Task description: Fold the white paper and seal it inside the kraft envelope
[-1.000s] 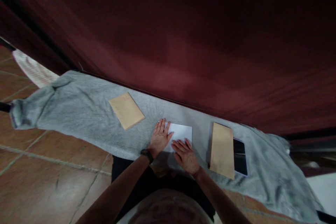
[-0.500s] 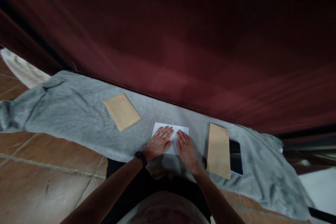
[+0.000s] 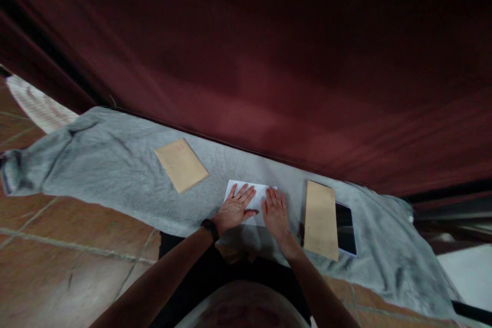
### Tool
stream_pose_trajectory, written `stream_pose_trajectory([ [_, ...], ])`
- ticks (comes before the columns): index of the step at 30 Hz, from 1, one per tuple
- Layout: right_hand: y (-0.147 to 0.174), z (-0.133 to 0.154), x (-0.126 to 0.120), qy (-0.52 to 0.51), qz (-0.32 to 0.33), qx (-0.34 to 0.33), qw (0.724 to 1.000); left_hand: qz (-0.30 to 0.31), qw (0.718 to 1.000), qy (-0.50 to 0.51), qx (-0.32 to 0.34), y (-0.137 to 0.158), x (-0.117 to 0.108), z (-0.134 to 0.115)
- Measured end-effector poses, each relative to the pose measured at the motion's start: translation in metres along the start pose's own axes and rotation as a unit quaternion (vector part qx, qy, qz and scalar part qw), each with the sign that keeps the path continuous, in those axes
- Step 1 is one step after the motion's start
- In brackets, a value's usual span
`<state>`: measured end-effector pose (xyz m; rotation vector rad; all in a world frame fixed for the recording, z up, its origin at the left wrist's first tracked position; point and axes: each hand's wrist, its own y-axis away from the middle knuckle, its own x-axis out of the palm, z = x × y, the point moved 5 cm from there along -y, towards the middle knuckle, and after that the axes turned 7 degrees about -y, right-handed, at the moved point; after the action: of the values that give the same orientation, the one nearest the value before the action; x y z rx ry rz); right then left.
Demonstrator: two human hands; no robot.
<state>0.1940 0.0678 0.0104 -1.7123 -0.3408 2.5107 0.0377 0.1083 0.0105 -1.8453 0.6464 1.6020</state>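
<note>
A white sheet of paper lies on the grey cloth in front of me, partly covered by both hands. My left hand rests flat on its left side, fingers spread and thumb pointing right. On the right side of the sheet lies my right hand, flat with its fingers stretched out. To the left is a tan envelope, set at an angle, with a small reddish mark near its top. A second, longer tan envelope or stack of them lies to the right of my right hand.
A dark-screened phone lies partly under the right envelope. Grey cloth covers the narrow surface, and a dark red panel rises along its far edge. Tiled floor shows below left.
My right hand has slid outward to the right edge of the paper. My left thumb has spread away from its fingers. The view has shifted slightly; the envelopes lie as before.
</note>
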Motion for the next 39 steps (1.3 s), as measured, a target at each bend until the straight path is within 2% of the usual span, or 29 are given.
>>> stream_pose_trajectory([
  [4, 0.011, 0.027, 0.012, -0.009, 0.055, -0.029, 0.998, 0.014, 1.000, 0.001, -0.001, 0.001, 0.001, 0.003],
  [8, 0.019, 0.036, 0.012, -0.016, 0.055, -0.037, 0.998, 0.029, 0.999, 0.029, 0.012, 0.000, -0.004, 0.011],
  [13, 0.020, 0.037, 0.006, -0.038, 0.048, -0.052, 0.997, 0.000, 1.000, 0.025, 0.010, -0.001, -0.006, 0.017],
  [22, 0.035, 0.039, -0.002, -0.070, 0.087, -0.084, 0.990, -0.046, 0.998, -0.011, -0.039, -0.005, -0.001, 0.016],
  [31, 0.053, 0.040, -0.002, -0.095, 0.072, -0.099, 0.988, -0.051, 0.996, -0.018, -0.066, -0.016, -0.003, 0.017],
  [39, 0.057, 0.041, -0.006, -0.088, 0.070, -0.115, 0.987, -0.065, 0.995, -0.033, -0.070, -0.003, -0.004, 0.020],
])
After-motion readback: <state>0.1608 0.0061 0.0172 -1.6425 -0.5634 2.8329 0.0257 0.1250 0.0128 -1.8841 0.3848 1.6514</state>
